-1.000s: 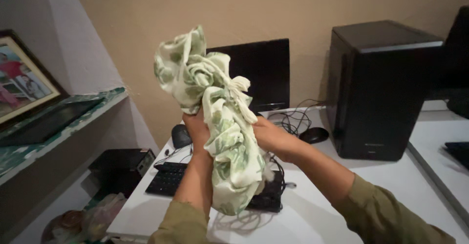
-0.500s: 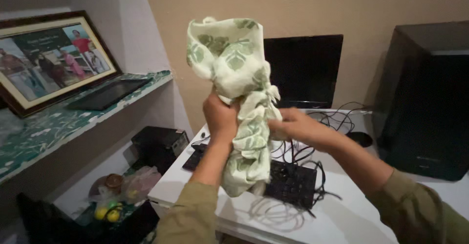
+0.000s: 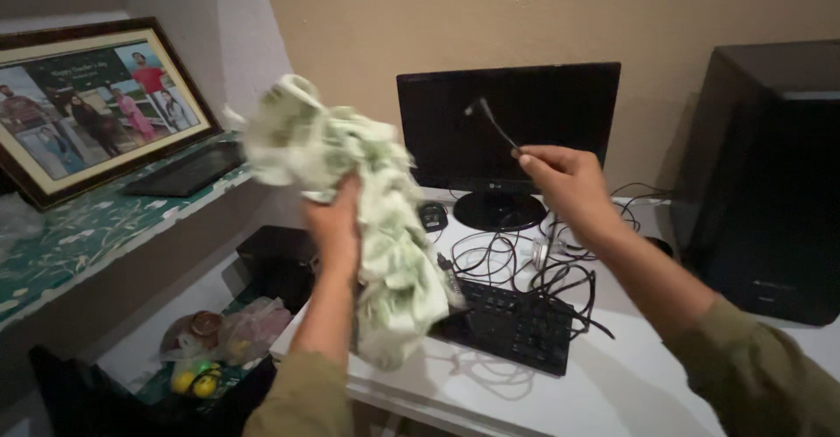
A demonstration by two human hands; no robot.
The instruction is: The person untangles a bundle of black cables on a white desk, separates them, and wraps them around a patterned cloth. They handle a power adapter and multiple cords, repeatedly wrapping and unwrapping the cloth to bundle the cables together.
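My left hand (image 3: 337,227) grips a bunched cream cloth with green leaf print (image 3: 367,201), held up over the left end of the white desk (image 3: 612,384); the cloth is blurred by motion. My right hand (image 3: 564,183) is raised in front of the dark monitor (image 3: 507,122) and pinches a thin cable (image 3: 492,122) whose small end sticks up to the left. Below both hands lie a black keyboard (image 3: 516,323) and a tangle of black cables (image 3: 525,266).
A large black speaker box (image 3: 766,174) stands at the right. A framed photo (image 3: 87,104) and a flat black device (image 3: 184,170) rest on the green patterned shelf (image 3: 79,227) at the left. A black box (image 3: 276,258) and bags with small fruit (image 3: 206,349) sit lower left.
My right hand let go of the cloth and rose to the right, now holding a thin cable. My left hand swung the cloth down and left, uncovering the monitor.
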